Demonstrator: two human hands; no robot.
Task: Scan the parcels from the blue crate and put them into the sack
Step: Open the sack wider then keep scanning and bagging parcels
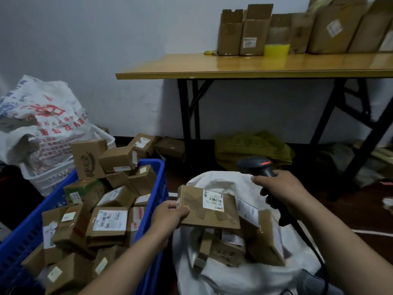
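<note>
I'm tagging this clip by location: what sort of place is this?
Probably a small parcel-sorting back room: a blue crate heaped with labelled parcels, a white sack holding more, and a barcode scanner in the right hand.

**A dim storeroom corner**

A pale, blue-grey painted wall backs a folding table with a glossy yellowish wooden top and black metal legs. Opened brown cardboard boxes line its far edge. The dark reddish-brown floor lies in shadow.

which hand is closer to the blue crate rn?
Left. The left hand holds a parcel right beside the blue crate; the right hand grips the scanner farther off, over the sack.
</note>
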